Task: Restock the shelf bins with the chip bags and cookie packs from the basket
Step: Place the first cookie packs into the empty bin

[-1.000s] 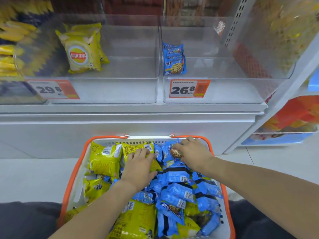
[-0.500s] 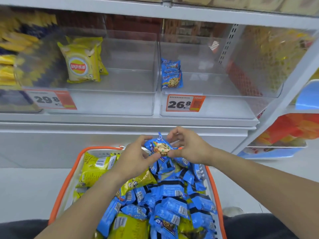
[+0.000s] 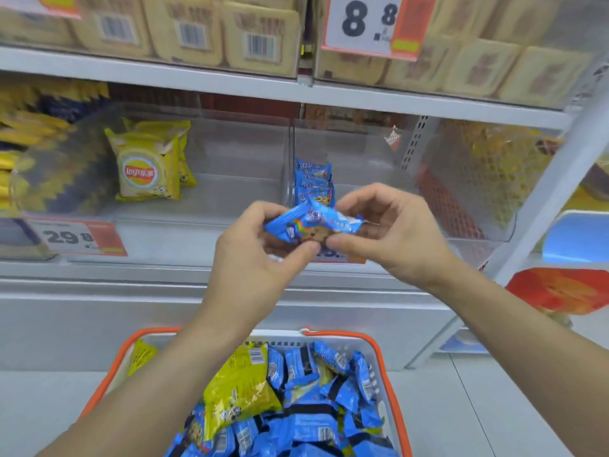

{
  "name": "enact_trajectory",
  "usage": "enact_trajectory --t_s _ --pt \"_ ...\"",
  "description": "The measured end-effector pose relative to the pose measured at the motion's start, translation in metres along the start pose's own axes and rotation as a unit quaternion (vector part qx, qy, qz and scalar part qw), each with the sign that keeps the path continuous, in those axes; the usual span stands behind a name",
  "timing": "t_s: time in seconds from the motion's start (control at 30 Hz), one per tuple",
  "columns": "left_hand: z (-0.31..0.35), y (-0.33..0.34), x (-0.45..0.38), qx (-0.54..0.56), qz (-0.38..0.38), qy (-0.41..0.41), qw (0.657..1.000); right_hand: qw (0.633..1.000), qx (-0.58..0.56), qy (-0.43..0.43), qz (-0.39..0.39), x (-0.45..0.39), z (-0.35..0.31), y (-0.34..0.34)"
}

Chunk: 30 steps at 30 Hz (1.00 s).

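Observation:
Both hands hold blue cookie packs (image 3: 313, 222) in front of the shelf. My left hand (image 3: 260, 255) pinches them from the left, and my right hand (image 3: 392, 232) pinches them from the right. Behind them, the right clear bin (image 3: 461, 192) holds a short stack of blue cookie packs (image 3: 313, 179). The left clear bin (image 3: 230, 179) holds yellow chip bags (image 3: 148, 169). Below, the orange-rimmed basket (image 3: 389, 374) is full of blue cookie packs (image 3: 316, 417) and yellow chip bags (image 3: 240, 387).
An upper shelf (image 3: 197, 77) carries beige boxes (image 3: 230, 31) and an 8.8 price tag (image 3: 372, 24). A 29.8 price tag (image 3: 79, 237) hangs under the left bin. A white upright (image 3: 543, 199) slants at the right. More yellow bags (image 3: 19, 153) fill the far-left bin.
Both hands rose out of the basket with the blue cookie packs and now hold them up in front of the right bin. The view tilted upward.

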<state>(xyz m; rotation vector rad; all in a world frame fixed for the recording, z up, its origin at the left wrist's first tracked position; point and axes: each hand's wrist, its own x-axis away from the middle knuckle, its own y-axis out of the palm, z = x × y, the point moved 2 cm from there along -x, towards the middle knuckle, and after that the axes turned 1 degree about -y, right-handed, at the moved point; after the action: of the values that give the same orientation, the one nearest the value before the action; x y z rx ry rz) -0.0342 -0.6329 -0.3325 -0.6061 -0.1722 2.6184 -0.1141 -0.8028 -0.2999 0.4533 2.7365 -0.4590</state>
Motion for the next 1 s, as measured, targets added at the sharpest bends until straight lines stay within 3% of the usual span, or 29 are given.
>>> enact_trajectory --t_s 0.13,0.2,0.37,0.57,0.83,1.0 --pt "-0.006 0.004 -0.032 -0.225 -0.002 0.116 0.967 0.968 0.224 -0.05 0.103 -0.026 0.009 -0.022" --pt "-0.019 0.009 -0.042 -0.299 -0.024 0.11 0.948 0.948 0.296 -0.03 0.113 -0.042 0.018 -0.033" --pt "-0.042 0.023 -0.039 -0.479 -0.014 0.127 0.868 0.906 0.419 0.06 0.018 -0.088 0.049 -0.03" --pt "-0.048 0.025 -0.037 -0.487 0.028 0.146 0.861 0.874 0.473 0.086 -0.076 -0.122 0.066 -0.026" --pt "-0.051 0.028 -0.033 -0.483 0.029 0.123 0.867 0.839 0.526 0.117 -0.082 -0.135 0.087 -0.018" --pt "-0.052 0.028 -0.033 -0.479 0.033 0.132 0.867 0.858 0.497 0.108 -0.07 -0.134 0.091 -0.011"
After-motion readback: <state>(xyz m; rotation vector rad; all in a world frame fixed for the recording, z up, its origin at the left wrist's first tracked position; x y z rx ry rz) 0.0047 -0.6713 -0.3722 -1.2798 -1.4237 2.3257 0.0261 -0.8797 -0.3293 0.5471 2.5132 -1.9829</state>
